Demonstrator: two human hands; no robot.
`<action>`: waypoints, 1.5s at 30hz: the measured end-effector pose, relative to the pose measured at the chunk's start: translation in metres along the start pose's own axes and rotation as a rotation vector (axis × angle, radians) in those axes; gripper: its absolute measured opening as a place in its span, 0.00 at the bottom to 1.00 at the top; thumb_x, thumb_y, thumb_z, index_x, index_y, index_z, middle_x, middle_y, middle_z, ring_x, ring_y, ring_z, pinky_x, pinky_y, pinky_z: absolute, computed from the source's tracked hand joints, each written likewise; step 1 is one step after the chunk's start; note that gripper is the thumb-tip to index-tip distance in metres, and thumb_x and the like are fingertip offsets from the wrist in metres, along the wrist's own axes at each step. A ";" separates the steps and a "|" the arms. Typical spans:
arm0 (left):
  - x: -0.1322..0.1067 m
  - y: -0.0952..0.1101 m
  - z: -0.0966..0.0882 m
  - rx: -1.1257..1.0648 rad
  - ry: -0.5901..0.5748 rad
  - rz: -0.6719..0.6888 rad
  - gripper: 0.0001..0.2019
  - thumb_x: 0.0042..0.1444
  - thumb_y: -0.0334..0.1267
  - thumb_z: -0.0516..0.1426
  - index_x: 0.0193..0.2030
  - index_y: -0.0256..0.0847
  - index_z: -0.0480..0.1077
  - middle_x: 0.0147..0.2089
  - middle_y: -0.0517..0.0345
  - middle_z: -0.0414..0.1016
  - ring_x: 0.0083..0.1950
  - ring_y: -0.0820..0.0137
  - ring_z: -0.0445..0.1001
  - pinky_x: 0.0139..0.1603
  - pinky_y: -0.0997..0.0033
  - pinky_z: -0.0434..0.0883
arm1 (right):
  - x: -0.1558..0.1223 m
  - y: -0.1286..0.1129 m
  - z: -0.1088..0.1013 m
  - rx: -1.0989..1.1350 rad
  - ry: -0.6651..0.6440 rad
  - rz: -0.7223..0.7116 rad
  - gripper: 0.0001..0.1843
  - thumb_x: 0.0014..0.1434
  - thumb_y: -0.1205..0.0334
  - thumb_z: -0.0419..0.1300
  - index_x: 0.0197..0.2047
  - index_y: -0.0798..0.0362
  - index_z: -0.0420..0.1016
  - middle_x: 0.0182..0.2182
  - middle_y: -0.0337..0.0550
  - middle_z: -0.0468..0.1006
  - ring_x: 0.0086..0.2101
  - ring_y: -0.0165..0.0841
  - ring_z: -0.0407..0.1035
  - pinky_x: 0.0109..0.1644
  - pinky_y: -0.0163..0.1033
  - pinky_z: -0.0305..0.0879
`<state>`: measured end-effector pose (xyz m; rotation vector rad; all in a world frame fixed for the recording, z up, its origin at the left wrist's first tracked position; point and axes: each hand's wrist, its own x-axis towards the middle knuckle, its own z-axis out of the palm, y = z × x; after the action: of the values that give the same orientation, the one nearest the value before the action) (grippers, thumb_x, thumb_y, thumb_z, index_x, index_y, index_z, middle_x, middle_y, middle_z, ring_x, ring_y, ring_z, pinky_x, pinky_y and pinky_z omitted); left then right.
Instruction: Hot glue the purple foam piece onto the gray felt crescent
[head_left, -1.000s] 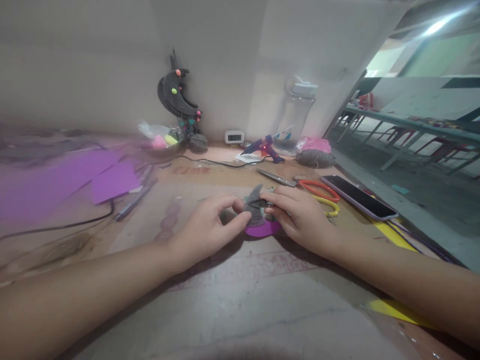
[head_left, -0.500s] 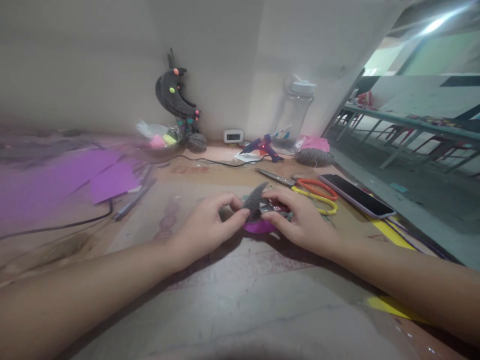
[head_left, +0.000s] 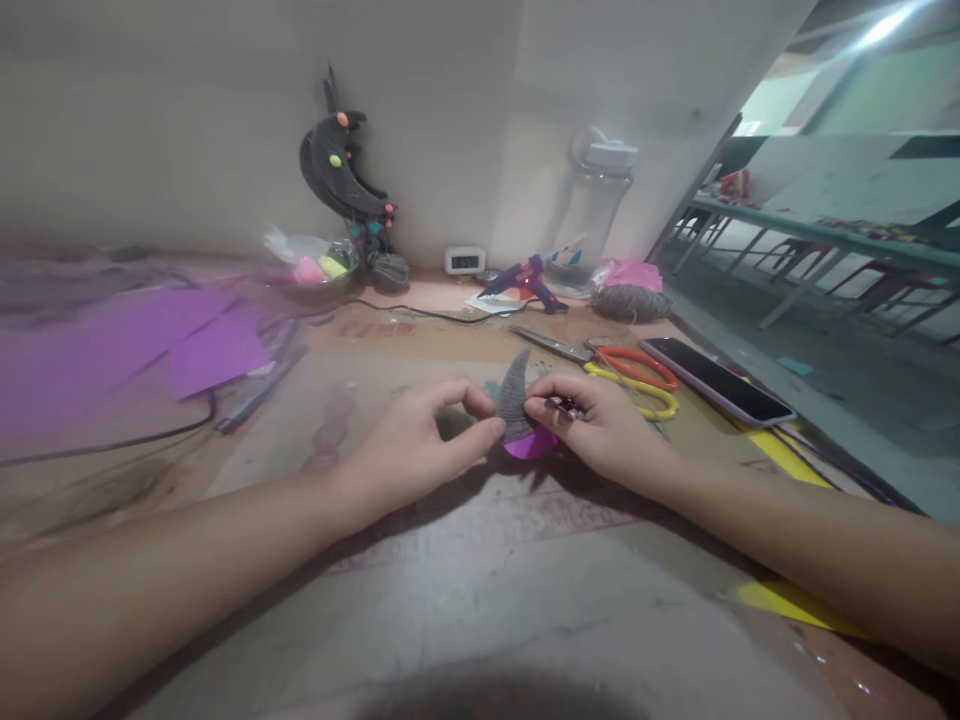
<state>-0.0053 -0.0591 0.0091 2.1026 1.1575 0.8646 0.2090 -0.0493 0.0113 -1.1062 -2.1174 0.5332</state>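
Observation:
My left hand (head_left: pixel 420 445) pinches the left edge of a small grey yarn-wrapped crescent piece (head_left: pixel 514 398) with thumb and forefinger. The piece stands with its pointed tip up and shows a purple part (head_left: pixel 529 444) at its base. My right hand (head_left: pixel 604 430) pinches the piece's right side and also holds a small dark tool, perhaps thread snips (head_left: pixel 564 407), against its fingers. Both hands rest just above the wooden table (head_left: pixel 480 600).
Orange and yellow scissors (head_left: pixel 630 375) and a phone (head_left: pixel 716 379) lie to the right. A glue gun (head_left: pixel 525 282), a water bottle (head_left: pixel 596 215), grey yarn (head_left: pixel 628 303), a small clock (head_left: pixel 465 260) and a dark crescent decoration (head_left: pixel 337 170) stand at the back wall. Purple sheets (head_left: pixel 202 345) lie left.
The grey piece has turned from lying flat to standing tip-up between both hands. My right hand has pulled the small tool back from the piece's middle and now pinches its edge.

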 end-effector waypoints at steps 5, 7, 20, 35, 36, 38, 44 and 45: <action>0.001 -0.002 -0.001 -0.050 -0.044 -0.021 0.11 0.60 0.45 0.52 0.33 0.42 0.69 0.32 0.63 0.72 0.35 0.70 0.70 0.37 0.72 0.66 | 0.000 0.001 0.001 0.037 0.004 0.027 0.08 0.59 0.61 0.58 0.30 0.54 0.72 0.25 0.38 0.74 0.26 0.28 0.66 0.29 0.32 0.60; 0.001 -0.002 -0.002 -0.084 -0.057 -0.015 0.11 0.61 0.44 0.51 0.33 0.42 0.68 0.32 0.63 0.71 0.35 0.70 0.70 0.37 0.73 0.66 | 0.000 0.002 0.001 0.040 0.001 0.036 0.08 0.59 0.61 0.58 0.30 0.54 0.72 0.24 0.37 0.73 0.25 0.28 0.65 0.29 0.32 0.59; 0.003 -0.002 0.000 0.003 -0.054 -0.007 0.11 0.58 0.46 0.54 0.29 0.44 0.69 0.30 0.64 0.73 0.34 0.70 0.70 0.37 0.72 0.66 | 0.000 0.003 0.002 0.012 -0.005 0.026 0.08 0.60 0.60 0.57 0.30 0.54 0.71 0.25 0.38 0.74 0.25 0.28 0.65 0.29 0.32 0.60; 0.003 -0.004 0.001 0.138 -0.093 0.282 0.09 0.60 0.40 0.54 0.31 0.41 0.69 0.32 0.60 0.73 0.37 0.69 0.70 0.43 0.69 0.65 | 0.002 0.001 -0.003 0.266 -0.146 0.138 0.24 0.60 0.45 0.56 0.21 0.54 0.62 0.20 0.33 0.58 0.22 0.25 0.53 0.25 0.33 0.51; 0.003 -0.004 0.001 0.149 -0.096 0.296 0.09 0.61 0.41 0.54 0.31 0.41 0.69 0.32 0.59 0.73 0.38 0.69 0.70 0.44 0.68 0.65 | 0.002 0.001 -0.002 0.308 -0.165 0.159 0.23 0.60 0.45 0.57 0.22 0.54 0.64 0.20 0.33 0.59 0.22 0.25 0.54 0.25 0.33 0.51; 0.002 -0.004 0.001 0.160 -0.096 0.316 0.09 0.61 0.41 0.54 0.31 0.41 0.69 0.33 0.59 0.73 0.38 0.68 0.70 0.45 0.67 0.65 | 0.003 0.000 -0.002 0.368 -0.188 0.194 0.21 0.60 0.46 0.57 0.24 0.54 0.67 0.20 0.33 0.61 0.22 0.25 0.54 0.25 0.32 0.52; 0.004 -0.004 0.001 0.126 -0.095 0.332 0.09 0.61 0.41 0.55 0.31 0.41 0.70 0.34 0.59 0.75 0.39 0.69 0.71 0.45 0.68 0.65 | 0.004 -0.002 -0.001 0.390 -0.199 0.208 0.20 0.59 0.47 0.58 0.24 0.54 0.67 0.19 0.33 0.62 0.21 0.25 0.55 0.25 0.33 0.54; 0.004 -0.004 0.002 0.124 -0.093 0.327 0.09 0.61 0.41 0.55 0.31 0.41 0.70 0.34 0.59 0.75 0.38 0.69 0.71 0.45 0.68 0.65 | 0.004 -0.002 -0.001 0.384 -0.202 0.202 0.20 0.59 0.48 0.58 0.24 0.54 0.67 0.20 0.33 0.62 0.21 0.25 0.55 0.25 0.33 0.54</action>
<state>-0.0046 -0.0542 0.0061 2.4510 0.8506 0.8458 0.2068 -0.0471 0.0148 -1.0804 -1.9626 1.1371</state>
